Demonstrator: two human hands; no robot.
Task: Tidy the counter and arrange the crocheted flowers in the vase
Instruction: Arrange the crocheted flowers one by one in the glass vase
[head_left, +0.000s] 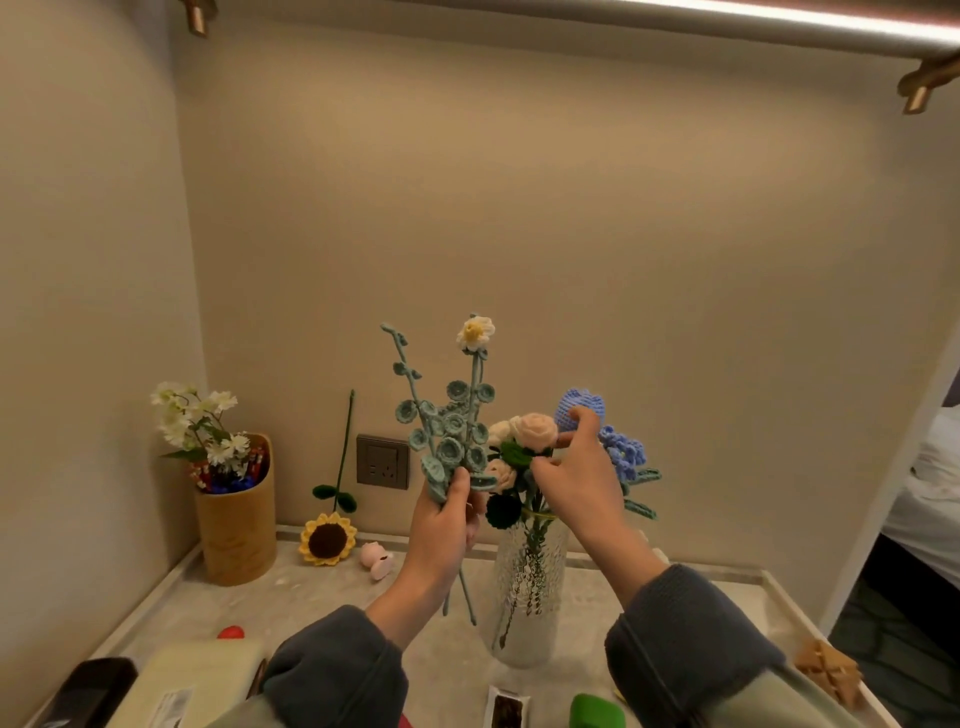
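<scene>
L hand (445, 512) raised gripping stems (464, 587)

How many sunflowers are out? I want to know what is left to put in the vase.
1. The sunflower leans against the back wall, left of the vase, head down on the counter. Others could be hidden behind the hands.

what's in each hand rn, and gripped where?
Left hand: teal sprigs and a white daisy, bunched and gripped mid-stem. Right hand: fingertips pinch at the pink rose standing in the vase; exact grip point hidden.
</scene>
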